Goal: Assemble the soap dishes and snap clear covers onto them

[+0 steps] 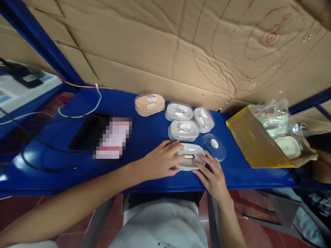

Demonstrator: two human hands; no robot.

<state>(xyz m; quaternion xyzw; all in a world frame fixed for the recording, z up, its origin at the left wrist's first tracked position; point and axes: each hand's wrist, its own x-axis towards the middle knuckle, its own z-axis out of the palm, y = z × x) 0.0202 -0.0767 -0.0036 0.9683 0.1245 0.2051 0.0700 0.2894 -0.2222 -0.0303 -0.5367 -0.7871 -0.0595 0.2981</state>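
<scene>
Sitting near the front edge of the blue tabletop [150, 165], the uncovered dish [192, 149] has its pale insert [188, 156] lying in the slot. We note our left hand [159, 162] at its left end and our right hand [216, 179] at its right, the fingers of both spread and touching it rather than closed around it. Just beside it, to the right, lies a clear lid [219, 151] with a round label, off the dish. Behind, we count three matching lidded dishes [188, 135] and, farther left, one peach dish [142, 103], all covered and labelled. By our judgement, four are finished and one lacks only its cover. Well to the right, an open cardboard box [245, 137] holds further pale dishes [288, 146], some bagged.
</scene>
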